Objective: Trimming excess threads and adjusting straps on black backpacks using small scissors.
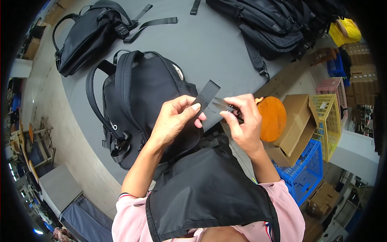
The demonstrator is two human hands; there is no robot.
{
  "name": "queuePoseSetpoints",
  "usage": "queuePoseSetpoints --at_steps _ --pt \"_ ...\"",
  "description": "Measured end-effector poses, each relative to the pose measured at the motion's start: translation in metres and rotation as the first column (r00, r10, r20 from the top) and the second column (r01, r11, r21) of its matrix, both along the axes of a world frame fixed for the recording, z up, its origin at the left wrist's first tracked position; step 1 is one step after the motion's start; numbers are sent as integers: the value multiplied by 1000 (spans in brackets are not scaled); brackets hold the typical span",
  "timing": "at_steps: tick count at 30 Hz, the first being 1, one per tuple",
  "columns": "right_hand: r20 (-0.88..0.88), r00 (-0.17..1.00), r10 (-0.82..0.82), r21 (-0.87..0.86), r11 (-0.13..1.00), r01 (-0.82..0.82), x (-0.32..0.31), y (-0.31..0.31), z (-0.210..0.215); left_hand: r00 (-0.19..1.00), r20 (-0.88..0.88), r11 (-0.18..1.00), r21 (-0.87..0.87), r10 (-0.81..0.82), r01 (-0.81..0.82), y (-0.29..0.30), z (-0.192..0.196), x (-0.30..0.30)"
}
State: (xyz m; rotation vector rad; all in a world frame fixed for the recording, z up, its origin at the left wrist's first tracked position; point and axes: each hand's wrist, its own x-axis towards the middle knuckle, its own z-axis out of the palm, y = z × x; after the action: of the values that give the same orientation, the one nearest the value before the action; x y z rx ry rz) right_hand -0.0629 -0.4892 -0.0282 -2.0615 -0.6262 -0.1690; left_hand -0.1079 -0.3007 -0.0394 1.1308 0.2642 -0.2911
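Observation:
A black backpack point(153, 76) lies on the grey table in front of me, its padded shoulder straps and top handle turned to the left. My left hand point(175, 117) pinches a black webbing strap point(209, 90) between thumb and fingers, and the strap's flat end sticks up past the fingertips. Close beside it, my right hand point(245, 119) is closed around what look like small thread snips point(221, 104). Their greyish blades are blurred and point toward the strap; the fingers hide most of the handle.
Another black bag point(90, 36) lies at the table's far left, with more backpacks point(278, 28) at the far right. Right of the table point(193, 44) are an orange round stool top point(273, 119), an open cardboard box point(296, 125), and blue point(302, 177) and yellow crates point(328, 125).

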Motion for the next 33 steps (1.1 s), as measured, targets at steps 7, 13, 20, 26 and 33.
queuePoseSetpoints --at_steps 7,13,20,26,33 --pt "189 981 43 -145 989 -15 1 -1 -12 1000 20 999 36 17 -18 -6 -1 -3" --pt "187 982 38 -76 997 -24 -3 -4 -11 1000 14 997 69 27 -28 -8 2 -7" --pt "160 969 187 -130 977 -167 -3 -11 -10 1000 4 998 63 21 -21 -3 -3 -10" --pt "-696 640 326 542 823 171 16 7 -11 996 -10 982 167 -93 93 -9 -2 -10" --pt "-725 634 267 469 866 172 24 23 -14 895 377 480 847 -240 -228 -27 -3 -20"
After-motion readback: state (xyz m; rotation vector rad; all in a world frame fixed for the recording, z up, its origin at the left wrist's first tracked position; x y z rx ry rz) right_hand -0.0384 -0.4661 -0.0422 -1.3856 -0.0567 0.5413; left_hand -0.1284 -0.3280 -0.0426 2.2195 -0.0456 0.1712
